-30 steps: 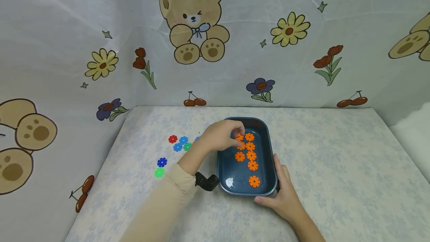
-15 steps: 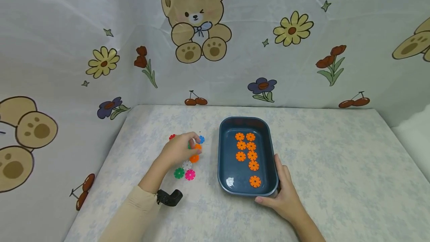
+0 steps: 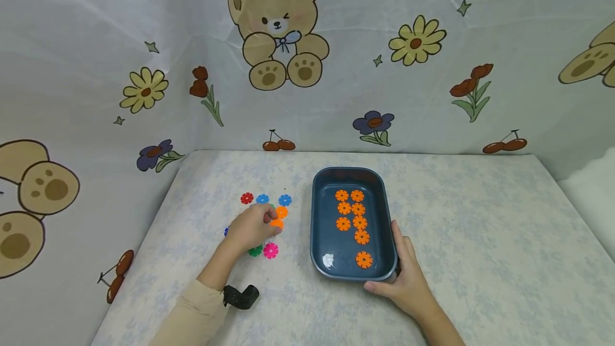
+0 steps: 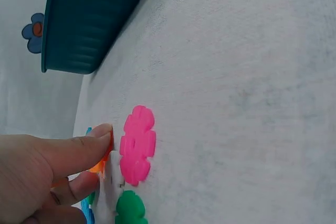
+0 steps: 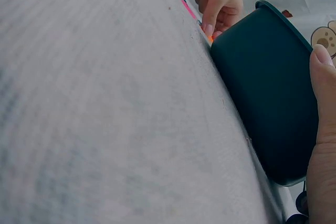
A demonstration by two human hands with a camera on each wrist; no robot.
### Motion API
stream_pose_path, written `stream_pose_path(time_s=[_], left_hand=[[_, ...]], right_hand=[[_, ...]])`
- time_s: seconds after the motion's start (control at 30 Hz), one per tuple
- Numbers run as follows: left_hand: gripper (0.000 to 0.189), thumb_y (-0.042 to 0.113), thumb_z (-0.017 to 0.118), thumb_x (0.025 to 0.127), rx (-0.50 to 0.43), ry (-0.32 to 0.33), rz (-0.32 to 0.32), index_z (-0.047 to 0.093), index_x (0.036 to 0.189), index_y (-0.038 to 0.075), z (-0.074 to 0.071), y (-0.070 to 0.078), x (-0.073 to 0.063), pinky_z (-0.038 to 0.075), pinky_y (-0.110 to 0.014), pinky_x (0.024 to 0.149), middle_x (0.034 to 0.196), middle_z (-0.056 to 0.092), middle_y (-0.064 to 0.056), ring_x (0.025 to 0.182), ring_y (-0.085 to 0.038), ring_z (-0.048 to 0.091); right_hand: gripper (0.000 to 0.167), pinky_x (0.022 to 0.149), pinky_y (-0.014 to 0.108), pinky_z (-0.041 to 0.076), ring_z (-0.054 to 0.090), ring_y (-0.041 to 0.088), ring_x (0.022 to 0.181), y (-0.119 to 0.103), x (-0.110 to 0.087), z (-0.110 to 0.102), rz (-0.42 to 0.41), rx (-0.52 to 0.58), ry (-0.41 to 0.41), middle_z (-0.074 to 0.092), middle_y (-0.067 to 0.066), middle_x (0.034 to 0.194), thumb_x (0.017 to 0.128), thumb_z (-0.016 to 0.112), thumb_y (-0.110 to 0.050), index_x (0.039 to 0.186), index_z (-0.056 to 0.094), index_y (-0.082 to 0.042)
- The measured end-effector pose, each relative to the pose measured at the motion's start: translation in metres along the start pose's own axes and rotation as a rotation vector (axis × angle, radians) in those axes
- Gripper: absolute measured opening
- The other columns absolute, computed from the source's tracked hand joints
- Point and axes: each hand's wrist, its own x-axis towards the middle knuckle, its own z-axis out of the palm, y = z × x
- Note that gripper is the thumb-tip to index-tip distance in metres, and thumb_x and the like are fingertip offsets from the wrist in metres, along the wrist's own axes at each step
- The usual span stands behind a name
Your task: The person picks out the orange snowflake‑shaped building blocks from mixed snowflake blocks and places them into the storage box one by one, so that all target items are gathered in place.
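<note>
My left hand (image 3: 251,226) is over the group of flower-shaped plastic discs on the table. Its thumb and fingers pinch an orange disc (image 3: 277,223), whose edge shows at the thumb tip in the left wrist view. Another orange disc (image 3: 282,212) lies just beyond the fingertips. A pink disc (image 4: 138,145) and a green disc (image 4: 130,208) lie nearby; the hand covers some of the others. To the right stands a dark blue plastic box (image 3: 319,250) with several orange discs (image 3: 360,222) inside. My right hand (image 3: 405,276) grips its near right corner, thumb at the front rim.
A red disc (image 3: 247,198) and two blue discs, one of them a light blue disc (image 3: 285,200), lie behind the left hand. The pale patterned tablecloth (image 3: 480,239) runs back to a printed curtain (image 3: 346,105) with bears and flowers.
My left hand has moved from inside the box leftward to the loose discs and now pinches an orange one there. My right hand has kept its hold on the box.
</note>
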Motion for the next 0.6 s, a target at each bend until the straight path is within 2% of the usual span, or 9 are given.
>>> stream_pose_path(time_s=[0.23,0.4,0.6], left_hand=[[0.027,0.028,0.081,0.083,-0.02,0.024,0.043,0.06,0.096,0.02,0.0013,-0.0036,-0.0025,0.036,-0.029,0.054,0.076,0.054,0.001,0.058,-0.017,0.048],[0.026,0.027,0.082,0.082,-0.05,0.038,0.071,0.06,0.095,0.019,0.0026,-0.0051,-0.0036,0.038,-0.029,0.057,0.079,0.055,0.003,0.062,-0.015,0.05],[0.021,0.02,0.076,0.088,-0.151,-0.009,0.09,0.058,0.097,0.019,0.0012,-0.0054,-0.0058,0.042,-0.028,0.058,0.083,0.056,0.001,0.065,-0.015,0.053]], right_hand=[[0.142,0.093,0.0,0.031,0.037,0.003,0.11,-0.0002,-0.0004,0.0001,0.003,-0.007,0.002,0.042,0.013,0.129,0.052,0.099,-0.016,0.16,0.008,-0.022],[0.142,0.093,0.0,0.031,0.037,0.003,0.111,-0.0012,-0.0004,-0.0005,0.005,-0.006,0.006,0.042,0.014,0.13,0.052,0.099,-0.016,0.16,0.008,-0.023],[0.142,0.092,0.0,0.032,0.037,0.003,0.109,-0.0013,-0.0002,-0.0006,0.01,-0.011,0.005,0.042,0.013,0.13,0.052,0.099,-0.018,0.16,0.008,-0.024]])
